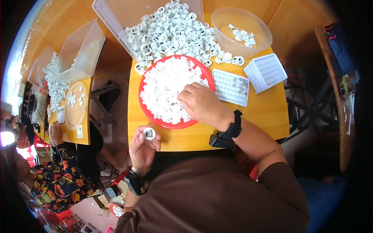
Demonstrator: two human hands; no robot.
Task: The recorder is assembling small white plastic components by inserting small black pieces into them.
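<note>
My left hand point(143, 149) is closed around a round white plastic housing point(149, 133), held upright near the table's front edge with its hollow inside showing small metal parts. Over the red round tray point(210, 76), my right hand point(202, 101) reaches in with bent fingers pressed together. Small white plastic pieces point(165, 89) fill that tray in a heap. The fingertips touch the heap, and whatever lies between them is hidden.
Behind the tray, a big pile of white housings point(171, 33) spills from a clear bin point(112, 23). A clear round tub point(243, 23) holds a few pieces. White gridded trays point(232, 87) and a stack point(267, 72) stand right. At left, another person point(62, 178) sits at a table.
</note>
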